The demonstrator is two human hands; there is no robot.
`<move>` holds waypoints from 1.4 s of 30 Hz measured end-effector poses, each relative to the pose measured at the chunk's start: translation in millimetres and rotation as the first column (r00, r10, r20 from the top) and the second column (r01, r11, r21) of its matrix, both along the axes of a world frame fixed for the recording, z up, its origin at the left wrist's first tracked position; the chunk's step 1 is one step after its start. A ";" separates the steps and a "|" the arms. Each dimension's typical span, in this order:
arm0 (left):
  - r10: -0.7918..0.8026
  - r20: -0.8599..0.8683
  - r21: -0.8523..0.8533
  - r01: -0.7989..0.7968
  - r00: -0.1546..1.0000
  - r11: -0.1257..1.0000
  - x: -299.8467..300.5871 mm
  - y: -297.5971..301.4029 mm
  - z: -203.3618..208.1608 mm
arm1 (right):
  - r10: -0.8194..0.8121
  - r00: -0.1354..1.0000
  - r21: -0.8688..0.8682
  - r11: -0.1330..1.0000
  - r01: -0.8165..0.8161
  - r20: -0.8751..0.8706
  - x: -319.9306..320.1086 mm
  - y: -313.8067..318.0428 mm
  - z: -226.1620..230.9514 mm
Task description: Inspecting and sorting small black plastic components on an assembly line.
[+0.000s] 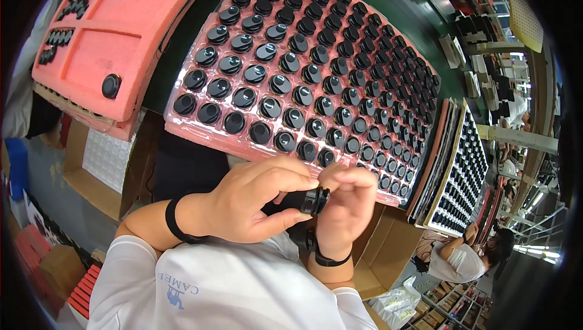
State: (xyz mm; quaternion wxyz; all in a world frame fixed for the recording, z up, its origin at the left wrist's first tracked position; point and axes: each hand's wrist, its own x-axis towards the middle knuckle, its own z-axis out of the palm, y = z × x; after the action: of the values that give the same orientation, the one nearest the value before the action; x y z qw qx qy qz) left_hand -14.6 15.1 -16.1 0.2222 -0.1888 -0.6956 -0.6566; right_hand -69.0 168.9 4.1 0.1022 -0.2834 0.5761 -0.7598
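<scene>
Close to my body, my left hand pinches a short, black round part between thumb and index finger. The part is turned on its side, showing its ridged edge. Against its other side rests my right hand, its fingers curled; their grip is partly hidden. Just beyond both hands lies a clear plastic tray on pink foam, its pockets filled with rows of similar black round parts. Many of these have glossy, domed tops, while some near the right front look flatter.
A pink foam tray at left holds one black round part and several clustered ones. Cardboard boxes stand below the table edge. At right is a white tray of black pieces, with a co-worker seated beside it.
</scene>
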 end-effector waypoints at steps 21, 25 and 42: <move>-0.071 0.191 0.009 0.071 0.979 0.997 2.9 -1.8 -1.7 | 0.018 0.971 0.236 0.971 0.040 -0.239 -5.5 19.0 0.2; -0.115 0.218 0.053 0.106 0.969 0.993 -2.9 -4.4 1.0 | -0.021 0.970 0.263 0.961 0.087 -0.244 -11.6 27.9 -0.2; -0.287 0.376 0.338 0.158 0.881 0.928 -0.7 -7.9 -0.4 | -0.124 0.845 0.678 0.543 0.496 -0.520 -37.9 65.0 -22.0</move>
State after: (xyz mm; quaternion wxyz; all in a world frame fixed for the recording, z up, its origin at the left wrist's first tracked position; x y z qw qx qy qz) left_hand -15.3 7.2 -16.5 0.0159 -0.0875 -0.5934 -0.8000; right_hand -106.9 233.9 -17.8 -0.0469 -0.2517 0.9003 -0.3520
